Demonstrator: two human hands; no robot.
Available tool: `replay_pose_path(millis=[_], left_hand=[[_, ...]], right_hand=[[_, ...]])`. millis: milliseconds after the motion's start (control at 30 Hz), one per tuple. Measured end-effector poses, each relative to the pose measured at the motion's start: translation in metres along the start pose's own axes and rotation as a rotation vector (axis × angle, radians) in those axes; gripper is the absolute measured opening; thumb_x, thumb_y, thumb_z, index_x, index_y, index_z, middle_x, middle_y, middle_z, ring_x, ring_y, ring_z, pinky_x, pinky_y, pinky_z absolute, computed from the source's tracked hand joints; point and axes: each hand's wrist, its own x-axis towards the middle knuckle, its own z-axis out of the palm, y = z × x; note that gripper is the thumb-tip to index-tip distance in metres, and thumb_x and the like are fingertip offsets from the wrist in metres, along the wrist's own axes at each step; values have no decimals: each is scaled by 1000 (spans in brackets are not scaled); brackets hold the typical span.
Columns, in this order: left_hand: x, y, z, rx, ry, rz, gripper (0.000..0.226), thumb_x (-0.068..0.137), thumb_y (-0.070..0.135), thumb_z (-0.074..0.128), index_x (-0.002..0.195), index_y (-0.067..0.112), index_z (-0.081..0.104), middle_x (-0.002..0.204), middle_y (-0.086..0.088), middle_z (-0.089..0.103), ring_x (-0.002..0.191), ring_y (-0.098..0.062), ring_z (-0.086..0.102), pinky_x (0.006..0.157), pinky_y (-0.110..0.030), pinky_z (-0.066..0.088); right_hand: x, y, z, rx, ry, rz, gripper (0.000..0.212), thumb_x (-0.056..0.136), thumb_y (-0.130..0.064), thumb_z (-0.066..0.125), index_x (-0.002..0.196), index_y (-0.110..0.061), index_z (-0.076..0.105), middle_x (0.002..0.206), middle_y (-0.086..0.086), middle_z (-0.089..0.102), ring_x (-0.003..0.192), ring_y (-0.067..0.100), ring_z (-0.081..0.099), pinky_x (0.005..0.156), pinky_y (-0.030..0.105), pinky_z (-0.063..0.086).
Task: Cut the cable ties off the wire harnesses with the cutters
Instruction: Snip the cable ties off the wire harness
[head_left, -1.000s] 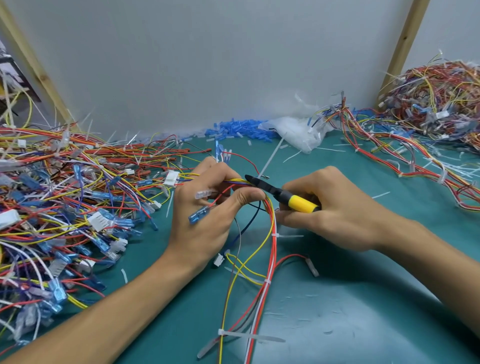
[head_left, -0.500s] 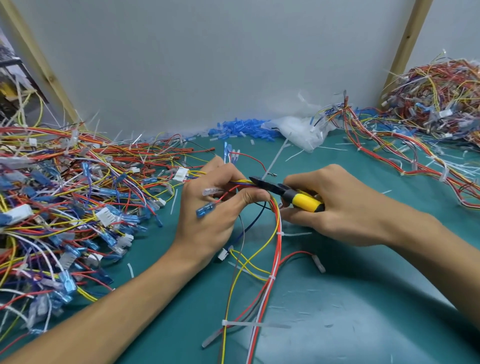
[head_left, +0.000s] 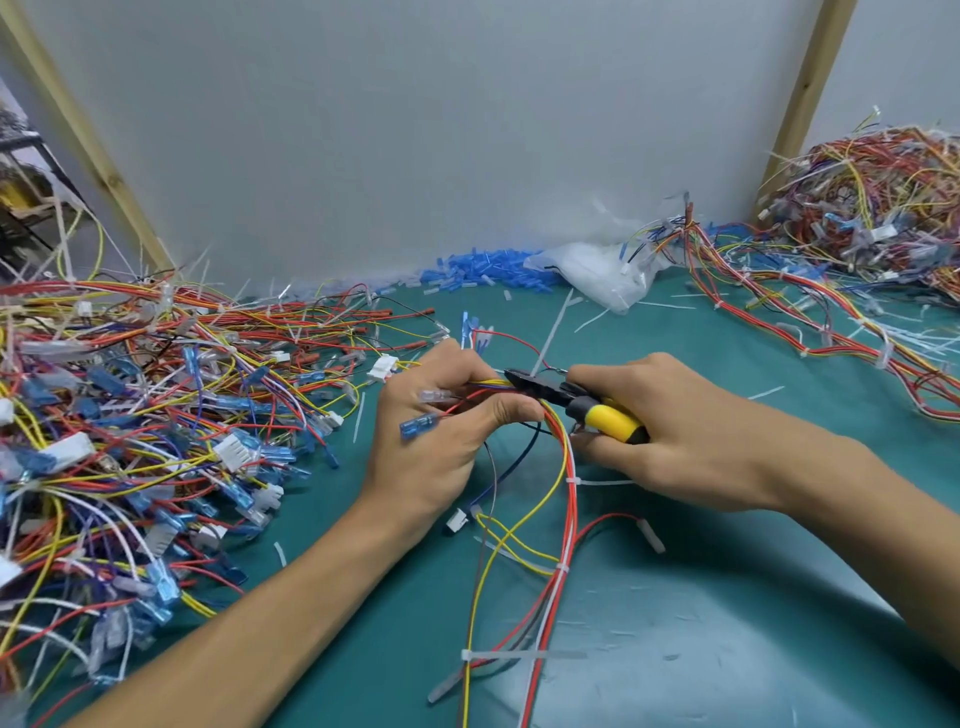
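My left hand (head_left: 447, 441) grips the top end of a wire harness (head_left: 563, 499) of red, yellow and white wires that trails toward me over the green mat. My right hand (head_left: 691, 431) holds the cutters (head_left: 576, 402), black jaws and yellow handle, with the jaw tips at the bundle right beside my left fingers. White cable ties still bind the harness lower down: one cable tie (head_left: 571, 480) just below the cutters, another cable tie (head_left: 561, 565) further down, and a third cable tie (head_left: 467, 656) near the bottom. A blue terminal (head_left: 418, 427) sticks out of my left fist.
A big heap of loose harnesses (head_left: 130, 441) covers the left of the green mat (head_left: 727, 623). Another heap of harnesses (head_left: 872, 208) sits at the far right, with strands running down. A clear plastic bag (head_left: 597, 270) and blue sleeves (head_left: 483, 270) lie by the back wall.
The cutter jaws have slid a little further left into the bundle at my left fingers. Both hands stay in nearly the same place.
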Motion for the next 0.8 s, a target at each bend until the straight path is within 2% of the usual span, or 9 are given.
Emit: replay_pose_path(millis=[100,233,333,400,500,600,700,800], left_hand=[[0,-1,-2,8,16,13,23,67,25,91,64,36,71,67,8,56,66,-8,51,64,-20,38],[1,-3,-4,19,36,14,21,68,27,91,66,31,71,69,3,58,68,-10,52,65,-20,38],[1,-2,-3,26,39,3,18,68,36,89,66,31,71,70,-1,58,68,-13,53,65,-24,38],[1,-1,-4,31,41,9,17,69,37,88,67,34,71,70,2,58,68,-12,53,65,-24,38],[1,-1,-5,41,41,33,17,71,36,89,69,33,73,71,-2,59,69,-14,54,66,-25,39],[0,-1,-5,27,35,43,17,71,35,89,69,32,73,71,-4,59,70,-19,54,66,-27,39],[0,0,-5,37,36,50,18,71,34,89,70,26,73,70,-2,57,69,-17,52,65,-25,37],[-1,0,-3,57,46,36,26,71,33,89,70,13,72,71,-11,58,70,-24,54,65,-31,39]], right_hand=[[-1,-3,2,-16,34,-27,30,95,-37,67,78,-25,45,61,2,43,59,26,36,52,43,37],[-1,-12,5,-94,48,-40,31,91,-56,54,82,-31,40,60,-1,44,61,22,41,53,36,32],[0,-11,7,15,27,-5,34,96,-48,64,78,-26,45,61,1,49,59,23,39,53,33,36],[0,-13,8,81,9,13,36,97,-39,69,74,-22,46,62,3,47,58,20,35,52,28,32],[2,-18,9,125,-2,49,31,88,-35,61,71,-16,43,65,10,41,63,25,33,53,33,30],[3,-20,8,190,-25,92,31,83,-32,62,70,-13,40,65,4,35,63,21,29,57,43,29],[2,-20,6,231,-40,94,35,81,-34,65,72,-11,40,65,-5,33,62,11,27,56,37,27],[1,-21,7,256,-31,84,41,76,-42,66,72,-10,41,65,-6,35,61,10,28,56,34,27]])
